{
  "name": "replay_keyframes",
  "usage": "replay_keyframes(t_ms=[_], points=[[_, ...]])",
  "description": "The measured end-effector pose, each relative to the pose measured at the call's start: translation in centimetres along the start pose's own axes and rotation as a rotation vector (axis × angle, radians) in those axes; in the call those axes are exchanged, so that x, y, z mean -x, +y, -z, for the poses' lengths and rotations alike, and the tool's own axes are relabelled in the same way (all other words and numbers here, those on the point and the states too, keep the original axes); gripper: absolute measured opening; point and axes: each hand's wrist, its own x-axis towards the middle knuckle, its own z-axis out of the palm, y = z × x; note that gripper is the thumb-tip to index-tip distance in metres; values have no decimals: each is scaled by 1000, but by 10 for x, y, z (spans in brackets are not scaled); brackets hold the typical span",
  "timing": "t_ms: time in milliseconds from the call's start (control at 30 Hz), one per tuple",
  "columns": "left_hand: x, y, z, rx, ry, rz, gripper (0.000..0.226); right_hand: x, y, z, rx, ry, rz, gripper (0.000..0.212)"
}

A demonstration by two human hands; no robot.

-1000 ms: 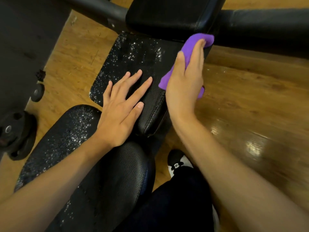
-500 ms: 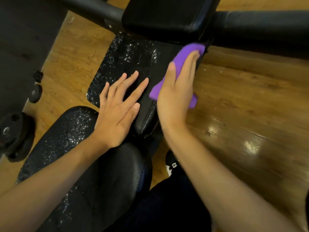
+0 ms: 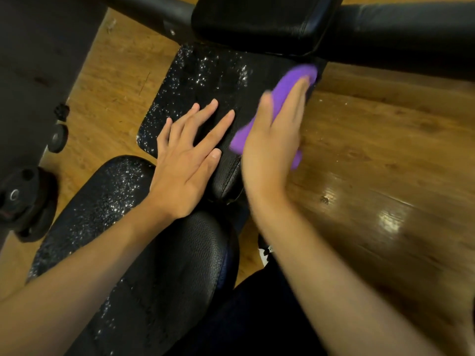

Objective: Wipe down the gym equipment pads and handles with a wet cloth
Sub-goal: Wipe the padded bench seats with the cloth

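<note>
Single head cam, wide-angle, pitched forward and steeply down. Close range over the bench (image 3: 205, 73): left hand (image 3: 185, 170) and right hand (image 3: 272, 145) come in from the bottom edge to mid-frame. Wood floor (image 3: 372, 163) fills the right side.

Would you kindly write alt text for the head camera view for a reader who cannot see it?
A person's right hand presses a purple cloth along the right edge of a black, droplet-speckled bench pad, while the left hand rests flat on it, above a wooden floor.
</note>
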Motion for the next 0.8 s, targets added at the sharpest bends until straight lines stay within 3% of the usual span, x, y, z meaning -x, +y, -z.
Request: replay_keyframes(t_ms=[100, 167, 300, 400, 533, 667, 800], points=[[0, -3, -1, 0, -9, -10, 55, 82, 12, 15, -58, -247, -85, 73], [0, -4, 0, -1, 0, -16, 55, 79, 11, 21, -111, -341, -140, 78], [1, 1, 0, 5, 15, -14, 56, -14, -7, 7, -24, -98, -61, 68], [1, -1, -1, 2, 15, -9, 56, -44, -11, -1, 22, -8, 15, 61], [0, -2, -1, 1, 12, -10, 55, 34, 8, 10, 9, -131, 96, 65], [-1, -3, -1, 0, 9, -16, 54, 85, 13, 21, -34, -318, -64, 72], [-1, -1, 0, 10, 13, -13, 55, -1, -7, 3, 50, -78, -41, 66]])
